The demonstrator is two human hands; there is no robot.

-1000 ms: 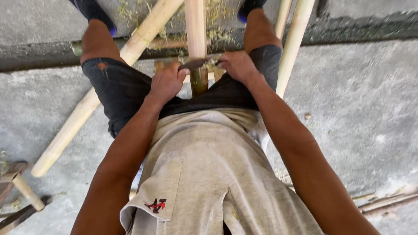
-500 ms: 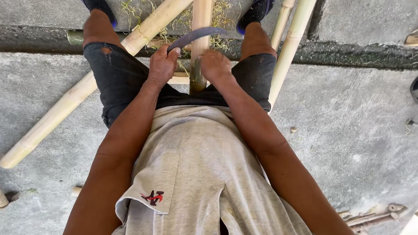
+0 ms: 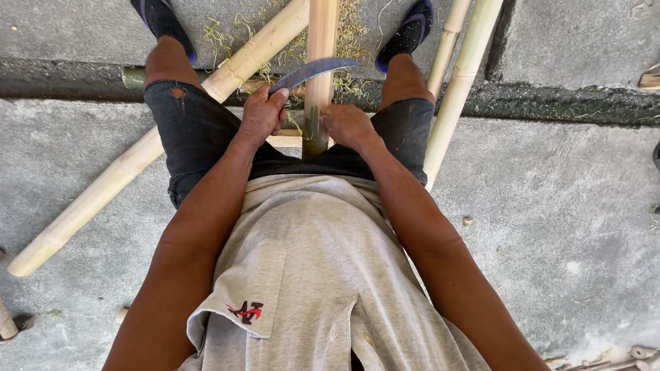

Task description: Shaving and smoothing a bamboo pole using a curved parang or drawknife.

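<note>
A curved grey metal blade point(image 3: 314, 71) is being gripped by the closed left hand point(image 3: 262, 116); the pale upright bamboo pole point(image 3: 321, 47) is being clasped by the right hand point(image 3: 347, 125).

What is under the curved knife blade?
The curved blade lies across an upright bamboo pole, held by the left hand. The right hand grips the pole's near end. Below lie grass scraps and a slanted pole. The knife's handle is hidden in the fist.

You are gripping a curved blade point(image 3: 312, 73) in your left hand point(image 3: 262, 115), its edge lying across an upright-running bamboo pole point(image 3: 322, 32). Your right hand point(image 3: 347, 125) is clasping that pole's near end between your knees. Another bamboo pole point(image 3: 157, 148) is lying diagonally beneath on the concrete floor point(image 3: 564, 223).
</note>
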